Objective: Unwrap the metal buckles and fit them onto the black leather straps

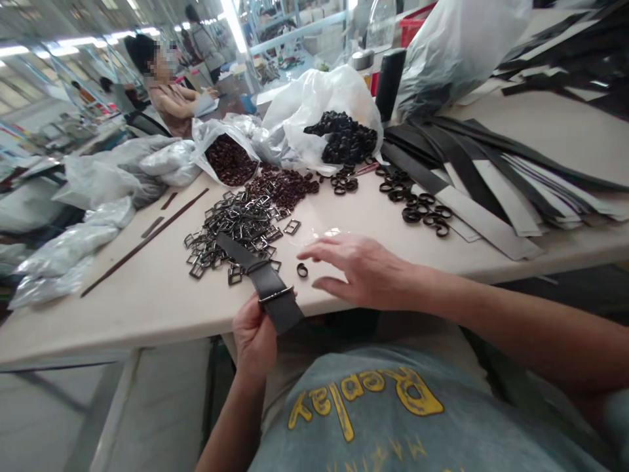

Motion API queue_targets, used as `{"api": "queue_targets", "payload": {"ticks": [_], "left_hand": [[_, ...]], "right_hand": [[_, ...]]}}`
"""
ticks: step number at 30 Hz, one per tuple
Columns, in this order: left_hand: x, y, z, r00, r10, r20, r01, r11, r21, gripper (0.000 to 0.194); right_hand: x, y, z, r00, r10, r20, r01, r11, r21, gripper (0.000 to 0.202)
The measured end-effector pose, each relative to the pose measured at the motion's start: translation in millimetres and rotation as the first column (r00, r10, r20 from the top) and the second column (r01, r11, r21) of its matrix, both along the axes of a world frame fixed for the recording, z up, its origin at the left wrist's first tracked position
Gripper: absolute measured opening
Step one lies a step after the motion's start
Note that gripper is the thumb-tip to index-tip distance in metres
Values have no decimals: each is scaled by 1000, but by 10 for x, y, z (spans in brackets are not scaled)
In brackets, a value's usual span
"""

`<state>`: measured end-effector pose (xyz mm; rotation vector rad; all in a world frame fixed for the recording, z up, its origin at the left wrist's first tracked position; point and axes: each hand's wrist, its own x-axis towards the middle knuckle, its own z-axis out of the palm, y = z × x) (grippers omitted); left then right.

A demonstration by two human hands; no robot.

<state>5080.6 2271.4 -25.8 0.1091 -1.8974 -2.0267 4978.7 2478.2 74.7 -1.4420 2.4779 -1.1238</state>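
Note:
My left hand (255, 337) is closed around a dark strap (268, 282) at the table's front edge. A metal buckle (276, 295) sits across the strap, and a narrow loop crosses it farther up. The strap's tip reaches over a heap of metal buckles (240, 223). My right hand (361, 272) hovers over the table with thumb and fingers apart and nothing between them. Just left of its fingertips lies a small black loop (302, 270). A single buckle (292, 227) rests a little beyond.
Brown loops (285, 187) spill from a plastic bag (228, 157). Black loops (425, 210) lie right of centre, beside a stack of dark straps (472, 170). A long thin brown strip (147, 242) lies at the left. Another person (170, 98) sits beyond the table.

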Motion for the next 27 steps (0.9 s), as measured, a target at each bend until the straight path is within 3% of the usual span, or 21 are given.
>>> {"api": "queue_targets", "payload": {"ticks": [2,5,8,11,15,17,24,27], "left_hand": [[-19,32,-29,999,-23,40,19,997,78,20],[-41,122,-22,996,-35,85,20,985,173,24],[-32,186,-14,994,-5,106,-20,972,233,25],[7,201,-53,992,-2,127,-31,966,256,24],[47,227,-169,988,-93,123,65,975,212,23],[44,257,-223,986,-124,111,97,971,220,22],[-23,293,-305,987,-126,104,91,952,291,19],[-49,300,-323,982,-151,114,106,940,326,22]], "right_hand": [[52,-30,-196,973,117,200,-125,992,31,47],[122,-146,-438,895,219,389,-182,975,-130,46],[138,-221,-614,832,325,449,-192,929,-317,50],[130,-213,-717,805,398,440,-256,902,-347,67],[128,-255,-792,814,310,492,-159,932,-325,47],[141,-327,-830,781,296,550,-101,929,-357,43],[279,-513,-850,470,387,793,208,825,-526,52],[312,-539,-820,401,410,819,289,792,-538,48]]}}
